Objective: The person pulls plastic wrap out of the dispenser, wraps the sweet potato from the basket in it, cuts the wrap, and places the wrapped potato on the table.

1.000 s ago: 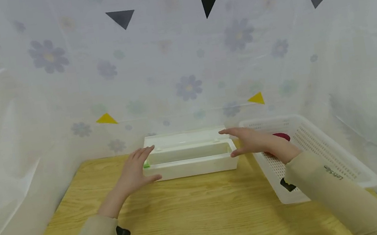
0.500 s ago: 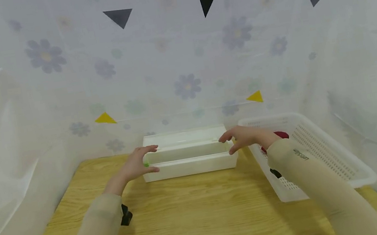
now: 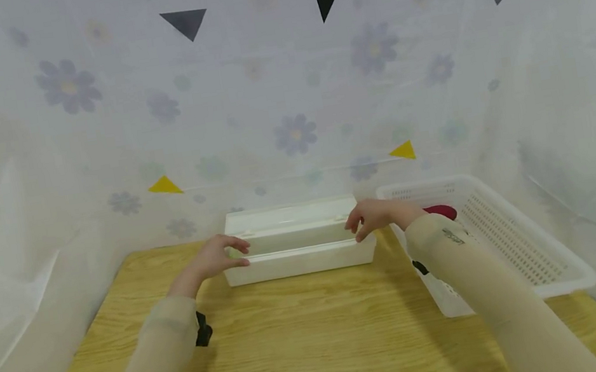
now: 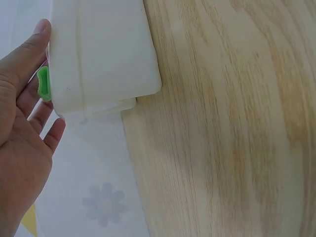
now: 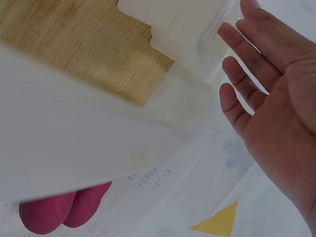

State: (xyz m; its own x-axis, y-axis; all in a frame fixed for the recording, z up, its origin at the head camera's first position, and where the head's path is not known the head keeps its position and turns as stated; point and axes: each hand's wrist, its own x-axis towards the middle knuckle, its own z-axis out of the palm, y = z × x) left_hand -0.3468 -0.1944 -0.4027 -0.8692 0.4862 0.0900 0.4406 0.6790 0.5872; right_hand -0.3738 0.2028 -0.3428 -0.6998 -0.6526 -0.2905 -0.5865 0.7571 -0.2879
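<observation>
Long white plastic box [image 3: 300, 263] sits on the light wood-grain table [image 3: 308, 332], w/ the white floral plastic curtain [image 3: 239, 104] just behind it. Its flat white lid [image 3: 290, 214] is up at the back of the box, so the inside shows from above. Small bright-green piece [image 4: 44, 84] is at the box's L end, by the rim; can't tell if it's loose or fixed.

L hand [image 3: 213, 258] is at the box's L end, thumb toward the front rim, fingers loosely bent toward the back, thumb & fingers apart. R hand [image 3: 375, 214] is at the box's R end, fingers relaxed and thumb spread from them. No firm grip visible on either side; can't tell for sure whether either touches the rim or lid.

R of the box: white slotted plastic basket [image 3: 506, 245], its near end reaching well fwd of the box. In it, dark-red rounded objects [image 5: 47, 213], at least two per the R wrist view; the R sleeve [image 3: 458, 252] hides part of the basket.

Progress, my read: box is set down w/ lid up and both hands in place at its ends, so that much is done. Not done: no lid closure, no lift; red objs remain in the basket, R of the box. Whether those count as left to do, can't say.
</observation>
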